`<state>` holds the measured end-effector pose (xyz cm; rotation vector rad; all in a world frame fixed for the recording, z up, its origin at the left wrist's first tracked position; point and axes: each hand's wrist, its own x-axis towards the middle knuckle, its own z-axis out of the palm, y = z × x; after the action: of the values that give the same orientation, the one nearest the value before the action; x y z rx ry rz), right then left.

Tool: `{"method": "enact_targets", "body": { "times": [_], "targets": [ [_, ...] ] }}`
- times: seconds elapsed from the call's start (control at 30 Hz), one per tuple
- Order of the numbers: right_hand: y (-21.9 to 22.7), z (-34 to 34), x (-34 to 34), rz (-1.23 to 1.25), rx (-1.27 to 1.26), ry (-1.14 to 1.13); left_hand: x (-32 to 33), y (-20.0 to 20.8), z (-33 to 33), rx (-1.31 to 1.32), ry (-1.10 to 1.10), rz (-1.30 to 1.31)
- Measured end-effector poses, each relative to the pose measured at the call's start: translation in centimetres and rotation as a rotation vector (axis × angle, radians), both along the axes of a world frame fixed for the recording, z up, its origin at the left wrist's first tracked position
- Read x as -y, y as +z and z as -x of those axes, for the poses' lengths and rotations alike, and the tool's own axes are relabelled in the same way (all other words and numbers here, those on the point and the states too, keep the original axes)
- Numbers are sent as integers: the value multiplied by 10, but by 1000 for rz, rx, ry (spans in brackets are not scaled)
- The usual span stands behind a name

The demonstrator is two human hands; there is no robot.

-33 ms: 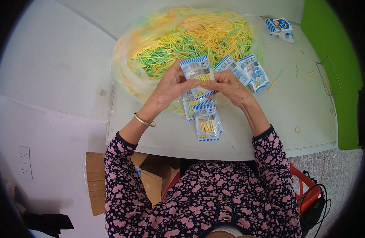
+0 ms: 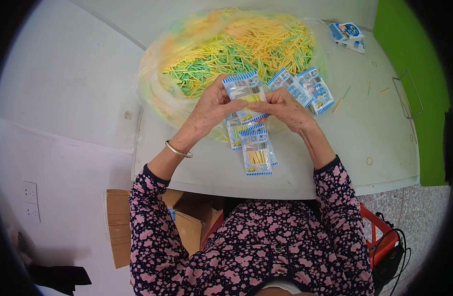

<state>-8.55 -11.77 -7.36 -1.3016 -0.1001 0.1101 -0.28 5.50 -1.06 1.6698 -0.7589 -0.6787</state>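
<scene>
Between my two hands is a small clear packet (image 2: 247,90) with blue striped ends and pale yellow sticks inside. My left hand (image 2: 216,106) pinches its left side, thumb across the front. My right hand (image 2: 284,107) grips the right side, its thumb tip close to the left one. Just below lie more filled packets, the nearest a packet of yellowish sticks (image 2: 257,157) overlapping others on the table. To the right of my right hand rest two more blue and white packets (image 2: 315,91), against the large plastic bag (image 2: 160,91) of loose yellow and green sticks (image 2: 236,49).
On the white table (image 2: 197,170) a few stray sticks (image 2: 341,101) and rubber bands (image 2: 369,161) lie to the right. More blue packets (image 2: 347,32) are at the back right, near a green panel (image 2: 409,64). Cardboard boxes (image 2: 119,217) stand below the left table edge.
The packet in my hands has shifted very slightly to the left at its top. Both hands keep their hold.
</scene>
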Motion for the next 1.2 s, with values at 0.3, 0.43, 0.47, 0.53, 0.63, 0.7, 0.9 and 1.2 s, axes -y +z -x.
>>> {"method": "enact_targets", "body": {
  "times": [0.3, 0.43, 0.47, 0.53, 0.63, 0.7, 0.9, 1.2],
  "targets": [
    [-1, 0, 1, 50, 11, -4, -3, 4, 1, -30, 41, -4],
    [1, 1, -4, 38, 42, -5, 1, -3, -6, 25, 71, -25],
    [0, 0, -3, 38, 41, -5, 1, -5, -6, 24, 71, -25],
    [-3, -1, -1, 97, -1, 0, 2, -7, -5, 25, 44, 13],
    [-3, -1, 0, 72, 21, -48, 3, -2, -2, 52, 57, -27],
    [-3, -1, 2, 46, 38, -75, 2, -4, -5, 33, 61, 56],
    [2, 1, 19, 100, 97, -248, -30, -9, -95, 278, 208, 183],
    [2, 3, 24, 30, 52, -321, -6, -55, -128, 1234, 28, -420]
  ]
}}
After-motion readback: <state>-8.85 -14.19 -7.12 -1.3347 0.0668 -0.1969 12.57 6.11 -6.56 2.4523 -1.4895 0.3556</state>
